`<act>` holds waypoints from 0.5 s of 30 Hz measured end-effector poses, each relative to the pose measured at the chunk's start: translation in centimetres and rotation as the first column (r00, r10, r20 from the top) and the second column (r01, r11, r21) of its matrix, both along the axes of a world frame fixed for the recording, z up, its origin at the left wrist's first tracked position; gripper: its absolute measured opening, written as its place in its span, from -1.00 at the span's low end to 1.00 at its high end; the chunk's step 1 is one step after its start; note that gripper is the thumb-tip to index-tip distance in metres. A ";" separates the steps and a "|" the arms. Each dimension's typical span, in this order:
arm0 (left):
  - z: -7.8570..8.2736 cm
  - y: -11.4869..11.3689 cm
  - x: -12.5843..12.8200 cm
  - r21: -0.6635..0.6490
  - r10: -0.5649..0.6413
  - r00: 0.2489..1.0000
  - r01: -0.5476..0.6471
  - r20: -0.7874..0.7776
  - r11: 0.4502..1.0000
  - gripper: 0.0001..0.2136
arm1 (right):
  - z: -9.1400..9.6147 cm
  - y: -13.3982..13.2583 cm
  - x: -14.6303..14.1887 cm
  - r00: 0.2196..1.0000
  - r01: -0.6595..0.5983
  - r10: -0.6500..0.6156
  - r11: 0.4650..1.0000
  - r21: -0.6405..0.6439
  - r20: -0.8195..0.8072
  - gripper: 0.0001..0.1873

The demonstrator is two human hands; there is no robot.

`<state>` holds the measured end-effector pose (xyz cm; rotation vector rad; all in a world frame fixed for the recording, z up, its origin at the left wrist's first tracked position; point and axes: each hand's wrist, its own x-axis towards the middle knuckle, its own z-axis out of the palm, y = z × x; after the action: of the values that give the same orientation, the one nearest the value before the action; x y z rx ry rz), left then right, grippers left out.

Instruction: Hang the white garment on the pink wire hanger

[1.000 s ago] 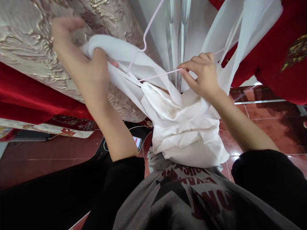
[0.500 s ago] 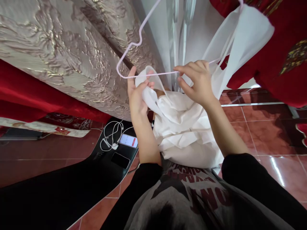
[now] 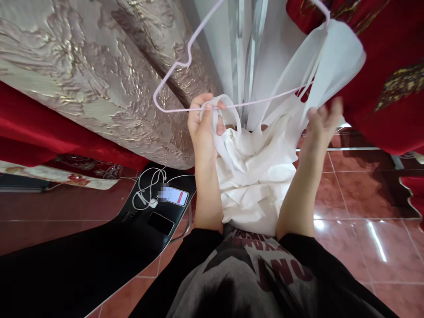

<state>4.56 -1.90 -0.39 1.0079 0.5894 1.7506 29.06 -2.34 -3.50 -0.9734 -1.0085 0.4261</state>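
Note:
A pale pink hanger (image 3: 189,48) slants across the top of the head view. My left hand (image 3: 205,121) pinches its lower bar near the left corner, with a loop of the white garment (image 3: 255,154) around the bar at the fingers. The right part of this thin garment is draped over the hanger's right shoulder, and the rest bunches down against my shirt. My right hand (image 3: 323,123), slightly smeared by motion, has its fingers apart beside the garment's right edge. Whether its thumb side touches the cloth I cannot tell.
A shiny embossed beige cloth (image 3: 82,79) hangs at left, above red fabric (image 3: 66,128). Two phones, one lit phone (image 3: 177,196) and one dark phone (image 3: 160,224), lie with a white cable (image 3: 143,194) on a black seat (image 3: 109,247). Red gold-trimmed clothing (image 3: 391,39) hangs at right.
My right hand has let go of the hanger bar and moved right to the garment's right edge. My left hand has shifted right along the bar and closed over it. The hanger has moved slightly left.

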 end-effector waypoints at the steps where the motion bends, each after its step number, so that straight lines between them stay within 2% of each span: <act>1: 0.0 -0.1 0.2 -0.002 0.007 1.000 -0.007 -0.002 1.000 -0.96 | -0.7 0.2 -0.3 0.994 -0.104 0.102 0.993 -0.051 -0.027 -0.40; 2: -0.1 -0.2 0.3 -0.005 0.011 1.000 -0.011 -0.004 1.000 -0.96 | -1.0 0.3 -1.0 0.986 -0.165 0.162 0.983 -0.081 -0.034 -0.43; 4: -0.1 -0.3 0.6 -0.019 0.021 1.000 -0.021 -0.007 1.000 -0.98 | -0.9 0.3 -2.7 0.989 -0.147 0.145 0.986 -0.075 -0.032 -0.51; 7: 0.0 -0.6 0.6 -0.024 0.045 0.999 -0.046 -0.017 0.999 -0.97 | 0.3 -0.2 -4.8 0.998 0.039 -0.040 0.999 -0.027 -0.053 -0.63; 11: 0.2 -0.8 0.5 -0.019 0.041 0.998 -0.042 -0.048 0.999 -0.96 | 1.1 -0.8 -5.2 0.973 0.221 -0.222 0.975 -0.019 -0.059 -0.82; 13: 0.2 -0.9 0.4 -0.033 0.055 0.996 -0.058 -0.074 0.998 -0.92 | 1.1 -0.9 -5.0 0.979 0.198 -0.200 0.980 -0.033 -0.044 -0.84; 15: 0.2 -1.0 0.5 -0.059 0.062 0.993 -0.068 -0.098 0.996 -0.88 | 1.1 -1.0 -4.8 0.992 0.124 -0.126 0.991 -0.048 -0.032 -0.80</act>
<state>5.02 -2.90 -0.17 1.0443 0.7405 1.7367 24.26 -3.32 -2.40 -1.0612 -0.9036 0.3624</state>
